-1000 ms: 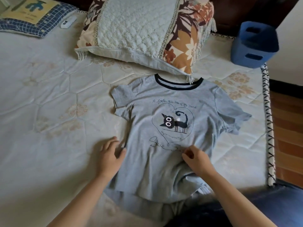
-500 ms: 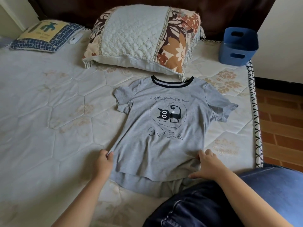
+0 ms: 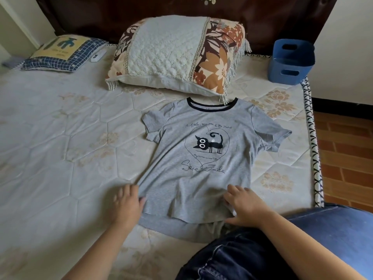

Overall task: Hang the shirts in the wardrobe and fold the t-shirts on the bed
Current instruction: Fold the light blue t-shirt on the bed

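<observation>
1. Folding now could come out crooked, I judge. In the head view the grey t-shirt [image 3: 203, 158] lies face up on the bed [image 3: 60, 138] just in front of the floral pillow [image 3: 167, 55], but the end far from the pillow is wrinkled and its two layers do not match.
2. The left hand [image 3: 127, 203] is blurred. It touches the shirt's side edge there; whether it pinches, I cannot tell.
3. The right hand [image 3: 245, 207] rests on the hem, fingers spread and straight, gripping nothing.
</observation>
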### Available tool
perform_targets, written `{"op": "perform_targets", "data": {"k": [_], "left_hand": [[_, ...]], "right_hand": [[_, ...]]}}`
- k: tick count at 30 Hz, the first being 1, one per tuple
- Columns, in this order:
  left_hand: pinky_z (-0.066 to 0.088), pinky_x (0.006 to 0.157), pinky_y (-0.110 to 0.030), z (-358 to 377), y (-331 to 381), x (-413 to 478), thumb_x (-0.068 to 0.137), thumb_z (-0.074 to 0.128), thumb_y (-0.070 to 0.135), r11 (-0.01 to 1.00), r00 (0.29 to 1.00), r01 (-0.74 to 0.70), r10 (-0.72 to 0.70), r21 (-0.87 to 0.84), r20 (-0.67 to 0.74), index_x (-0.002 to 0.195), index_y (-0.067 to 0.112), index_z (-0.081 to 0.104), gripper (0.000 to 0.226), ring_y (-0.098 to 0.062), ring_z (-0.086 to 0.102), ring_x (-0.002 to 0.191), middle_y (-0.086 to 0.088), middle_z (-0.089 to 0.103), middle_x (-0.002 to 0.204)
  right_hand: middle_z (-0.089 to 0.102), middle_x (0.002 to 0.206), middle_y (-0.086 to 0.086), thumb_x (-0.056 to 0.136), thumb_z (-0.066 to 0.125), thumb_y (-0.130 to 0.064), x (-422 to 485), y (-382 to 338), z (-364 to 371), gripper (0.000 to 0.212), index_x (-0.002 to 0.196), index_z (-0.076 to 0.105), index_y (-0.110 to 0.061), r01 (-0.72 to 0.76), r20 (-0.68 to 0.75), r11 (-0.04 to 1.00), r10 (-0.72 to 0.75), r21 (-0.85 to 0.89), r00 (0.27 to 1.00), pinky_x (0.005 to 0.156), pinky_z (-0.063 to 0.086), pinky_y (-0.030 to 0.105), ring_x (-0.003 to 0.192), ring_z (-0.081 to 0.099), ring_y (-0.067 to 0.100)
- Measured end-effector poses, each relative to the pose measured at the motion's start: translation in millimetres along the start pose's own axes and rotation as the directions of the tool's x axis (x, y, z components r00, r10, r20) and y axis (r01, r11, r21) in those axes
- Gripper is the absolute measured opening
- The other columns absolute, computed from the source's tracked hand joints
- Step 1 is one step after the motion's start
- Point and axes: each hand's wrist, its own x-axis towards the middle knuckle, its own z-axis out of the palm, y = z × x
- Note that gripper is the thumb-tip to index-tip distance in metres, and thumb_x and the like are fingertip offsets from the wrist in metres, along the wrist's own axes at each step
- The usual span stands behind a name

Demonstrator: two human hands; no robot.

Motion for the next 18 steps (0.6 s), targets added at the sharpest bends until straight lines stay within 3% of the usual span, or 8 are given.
{"op": "perform_targets", "data": {"k": [2, 4, 6, 9, 12, 15, 18], "left_hand": [[0.051, 0.058, -0.031, 4, 13, -9, 0.059, 0.081, 0.042, 0.950, 0.950, -0.311, 0.311, -0.031, -0.025, 0.094, 0.018, 0.049, 0.053, -0.021, 0.058, 0.078, -0.001, 0.054, 0.091], [0.050, 0.059, -0.022, 8, 26, -16, 0.067, 0.056, 0.065, 0.887, 0.886, -0.463, 0.462, -0.001, 0.038, 0.097, 0.025, 0.045, 0.051, -0.006, 0.045, 0.084, 0.010, 0.044, 0.095], [0.050, 0.061, -0.018, 13, 33, -19, 0.060, 0.055, 0.072, 0.883, 0.881, -0.470, 0.470, -0.018, 0.051, 0.098, 0.026, 0.044, 0.061, -0.005, 0.039, 0.084, 0.011, 0.043, 0.094], [0.050, 0.061, -0.020, 13, 40, -19, 0.054, 0.060, 0.074, 0.886, 0.883, -0.464, 0.464, -0.024, 0.070, 0.098, 0.026, 0.045, 0.067, -0.007, 0.038, 0.084, 0.009, 0.047, 0.092], [0.052, 0.058, -0.024, 10, 40, -15, 0.052, 0.076, 0.063, 0.891, 0.886, -0.452, 0.454, -0.041, 0.094, 0.091, 0.023, 0.054, 0.060, -0.010, 0.048, 0.080, 0.007, 0.047, 0.090], [0.053, 0.051, -0.028, 7, 44, -11, 0.058, 0.066, 0.050, 0.900, 0.894, -0.432, 0.435, -0.056, 0.105, 0.082, 0.021, 0.056, 0.038, -0.015, 0.056, 0.071, 0.005, 0.046, 0.085], [0.048, 0.048, -0.026, 4, 48, -9, 0.065, 0.047, 0.034, 0.919, 0.921, -0.366, 0.381, -0.147, 0.084, 0.068, 0.019, 0.052, 0.016, -0.016, 0.055, 0.065, 0.004, 0.048, 0.077]], "right_hand": [[0.040, 0.131, 0.006, 0.084, 0.058, -0.045, 3, -4, 3, 0.054, 0.125, 0.045, -0.013, -0.001, 0.049, 0.999, 0.003, -0.047, 0.999, 0.098, 0.034, 0.034, 0.120, 0.042, 0.022], [0.039, 0.132, 0.006, 0.088, 0.054, -0.033, 4, -4, 4, 0.045, 0.126, 0.044, -0.012, -0.035, 0.056, 0.998, 0.039, -0.061, 0.998, 0.096, 0.035, 0.033, 0.120, 0.042, 0.021], [0.039, 0.133, 0.007, 0.092, 0.047, -0.026, 5, -2, 6, 0.037, 0.126, 0.045, -0.012, -0.066, 0.049, 0.997, 0.068, -0.033, 0.997, 0.095, 0.036, 0.031, 0.120, 0.042, 0.019], [0.038, 0.131, 0.006, 0.091, 0.049, -0.034, 3, 0, 9, 0.041, 0.125, 0.044, -0.014, -0.136, 0.093, 0.991, 0.135, 0.007, 0.986, 0.094, 0.038, 0.032, 0.121, 0.041, 0.022], [0.040, 0.129, 0.007, 0.090, 0.046, -0.018, 2, 4, 11, 0.031, 0.121, 0.046, -0.012, -0.251, 0.109, 0.967, 0.245, 0.050, 0.963, 0.089, 0.042, 0.034, 0.119, 0.043, 0.025], [0.050, 0.106, 0.006, 0.086, 0.050, -0.012, 1, 10, 11, 0.008, 0.092, 0.047, -0.017, -0.287, 0.028, 0.916, 0.291, 0.281, 0.956, 0.070, 0.036, 0.027, 0.103, 0.052, 0.025], [0.054, 0.076, 0.006, 0.076, 0.060, -0.006, -9, 20, 6, 0.018, 0.073, 0.044, -0.014, -0.264, -0.076, 0.729, 0.398, 0.631, 0.914, 0.056, 0.030, 0.026, 0.072, 0.051, 0.025]]}}
